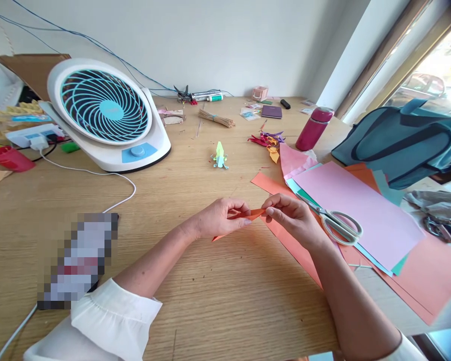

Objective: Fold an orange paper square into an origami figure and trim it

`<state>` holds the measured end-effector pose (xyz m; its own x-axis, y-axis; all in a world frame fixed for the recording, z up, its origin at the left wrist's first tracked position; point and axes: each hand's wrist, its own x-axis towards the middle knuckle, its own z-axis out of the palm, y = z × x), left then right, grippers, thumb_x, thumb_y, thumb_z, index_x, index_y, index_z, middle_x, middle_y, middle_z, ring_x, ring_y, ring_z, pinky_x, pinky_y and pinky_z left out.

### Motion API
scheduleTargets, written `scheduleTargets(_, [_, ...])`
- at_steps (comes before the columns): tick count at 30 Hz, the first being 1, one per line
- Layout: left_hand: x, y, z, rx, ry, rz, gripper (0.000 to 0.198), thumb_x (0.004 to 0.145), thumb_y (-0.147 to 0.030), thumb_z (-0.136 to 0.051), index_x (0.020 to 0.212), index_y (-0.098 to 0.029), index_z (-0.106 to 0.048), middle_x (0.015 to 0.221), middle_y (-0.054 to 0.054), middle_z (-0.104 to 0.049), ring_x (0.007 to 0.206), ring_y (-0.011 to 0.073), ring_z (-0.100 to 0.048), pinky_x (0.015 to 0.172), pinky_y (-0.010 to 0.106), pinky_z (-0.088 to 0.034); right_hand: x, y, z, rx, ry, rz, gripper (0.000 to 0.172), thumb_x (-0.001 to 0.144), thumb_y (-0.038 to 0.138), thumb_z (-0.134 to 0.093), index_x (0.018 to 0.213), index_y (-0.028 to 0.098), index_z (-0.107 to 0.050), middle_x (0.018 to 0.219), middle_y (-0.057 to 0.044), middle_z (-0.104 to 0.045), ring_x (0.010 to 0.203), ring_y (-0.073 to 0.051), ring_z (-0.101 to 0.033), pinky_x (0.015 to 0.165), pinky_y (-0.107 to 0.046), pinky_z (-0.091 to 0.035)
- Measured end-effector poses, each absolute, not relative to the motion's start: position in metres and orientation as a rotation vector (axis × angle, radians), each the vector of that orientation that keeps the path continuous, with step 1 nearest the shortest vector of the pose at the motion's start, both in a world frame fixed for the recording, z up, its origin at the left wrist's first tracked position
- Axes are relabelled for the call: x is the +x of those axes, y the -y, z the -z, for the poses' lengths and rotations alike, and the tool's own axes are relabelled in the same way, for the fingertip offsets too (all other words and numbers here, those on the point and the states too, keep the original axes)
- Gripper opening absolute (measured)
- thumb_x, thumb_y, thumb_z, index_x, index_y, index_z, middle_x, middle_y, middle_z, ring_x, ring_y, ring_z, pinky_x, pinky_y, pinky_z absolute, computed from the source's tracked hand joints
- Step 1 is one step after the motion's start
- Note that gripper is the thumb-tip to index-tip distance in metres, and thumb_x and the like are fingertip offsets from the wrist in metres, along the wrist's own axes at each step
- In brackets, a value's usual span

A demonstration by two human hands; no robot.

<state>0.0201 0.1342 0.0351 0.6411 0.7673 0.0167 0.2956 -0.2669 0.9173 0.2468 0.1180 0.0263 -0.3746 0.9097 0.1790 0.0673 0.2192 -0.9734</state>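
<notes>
My left hand (220, 219) and my right hand (291, 218) both pinch a small folded piece of orange paper (254, 214) just above the wooden table (195, 291). The fingers of each hand are closed on the paper, one at each end. A corner of the orange piece pokes out under my left hand. A pair of scissors (336, 221) lies right beside my right hand, on a stack of coloured paper sheets (361, 210). A small pale green folded paper figure (220, 155) stands farther back on the table.
A white and blue desk fan (105, 113) stands at the back left with its white cable (97, 175) across the table. A pink bottle (313, 129), paper scraps (267, 140), a bundle of sticks (216, 118) and a blue bag (406, 138) sit behind and right.
</notes>
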Motion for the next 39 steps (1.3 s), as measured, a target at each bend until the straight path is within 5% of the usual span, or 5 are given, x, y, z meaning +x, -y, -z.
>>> scheduleTargets(5, [0.027,-0.124,-0.047,2.139,-0.974,-0.698,0.011,0.086,-0.026,-0.063,0.080,-0.018,-0.058,0.081,-0.001,-0.060,0.077,0.0138,-0.055,0.074,0.028,-0.043,0.248,-0.117,-0.029,-0.904,1.606,-1.246,0.023,0.088,0.045,-0.069,0.095,0.023,-0.067,0.081,-0.002,-0.063,0.075,-0.016,-0.058,0.071,-0.030,-0.050])
scheduleTargets(12, [0.035,-0.111,-0.051,2.535,-1.098,-0.820,0.021,0.081,-0.011,-0.059,0.099,-0.022,-0.056,0.094,-0.003,-0.066,0.091,0.0179,-0.060,0.094,0.040,-0.034,0.243,-0.117,-0.023,-0.839,1.548,-1.231,0.021,0.086,0.040,-0.073,0.099,0.024,-0.069,0.087,-0.002,-0.067,0.077,-0.015,-0.061,0.073,-0.030,-0.053])
scheduleTargets(22, [0.041,-0.106,-0.046,2.513,-1.099,-0.994,0.018,0.086,-0.010,-0.056,0.100,-0.021,-0.054,0.099,0.003,-0.059,0.087,0.0169,-0.061,0.076,0.029,-0.049,0.239,-0.116,-0.024,-0.787,1.532,-1.255,0.023,0.087,0.041,-0.072,0.102,0.024,-0.068,0.087,-0.002,-0.068,0.078,-0.015,-0.064,0.077,-0.032,-0.056])
scheduleTargets(33, [0.042,-0.105,-0.047,2.532,-1.080,-0.991,0.047,0.083,0.001,-0.048,0.121,-0.026,-0.059,0.098,0.003,-0.059,0.088,0.0155,-0.061,0.078,0.028,-0.052,0.244,-0.119,-0.015,-0.879,1.516,-1.193,0.021,0.088,0.039,-0.070,0.106,0.028,-0.074,0.093,-0.003,-0.072,0.076,-0.016,-0.066,0.074,-0.033,-0.058])
scheduleTargets(39, [0.041,-0.107,-0.049,2.451,-1.037,-0.976,0.044,0.086,-0.001,-0.047,0.118,-0.025,-0.063,0.095,0.003,-0.057,0.085,0.0142,-0.059,0.073,0.025,-0.051,0.243,-0.118,-0.015,-0.869,1.484,-1.206,0.021,0.087,0.038,-0.072,0.105,0.028,-0.075,0.093,-0.002,-0.073,0.076,-0.015,-0.065,0.074,-0.033,-0.058])
